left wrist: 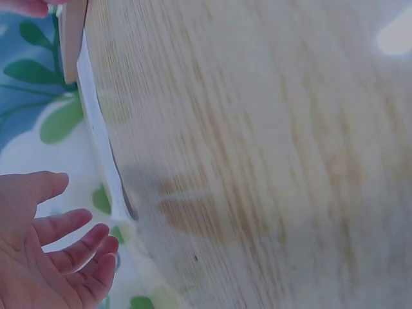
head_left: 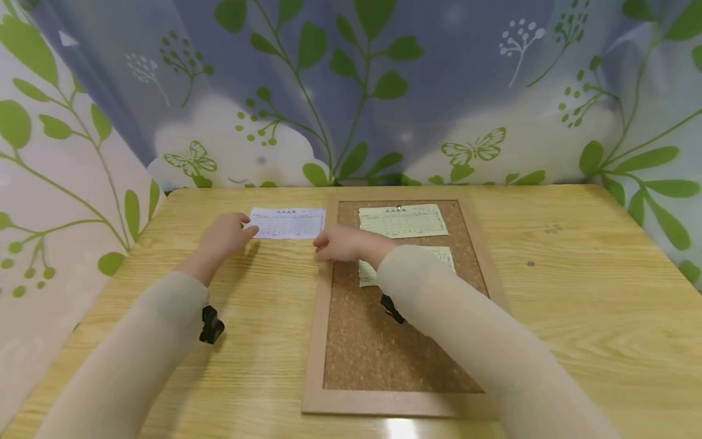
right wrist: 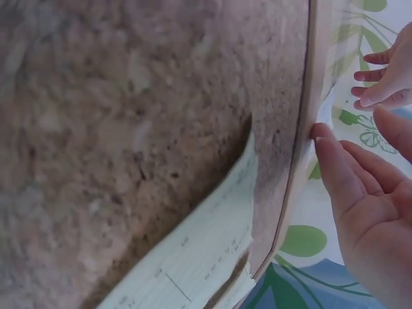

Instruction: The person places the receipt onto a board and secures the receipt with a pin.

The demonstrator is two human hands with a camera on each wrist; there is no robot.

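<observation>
A white printed form (head_left: pixel 287 222) lies on the table left of the framed cork board (head_left: pixel 384 353). At its left edge is my left hand (head_left: pixel 229 235), thumb and fingers apart; the left wrist view shows these fingers (left wrist: pixel 80 251) loosely bent with nothing between them. My right hand (head_left: pixel 342 242) reaches over the board's left frame, its fingertips close to the form's lower right corner. In the right wrist view the right hand (right wrist: pixel 370 193) has its fingers extended and its thumb apart. A pale green form (head_left: pixel 403 221) lies on the cork, and the right forearm partly hides another green form (head_left: pixel 370 273).
A small shiny pin (head_left: pixel 398 208) is at the upper green form's top edge. Further right, a small grey object (head_left: pixel 530 263) lies on the wooden table (head_left: pixel 592 292). A leaf-patterned curtain (head_left: pixel 351 91) stands behind the table, with the same pattern along the left side.
</observation>
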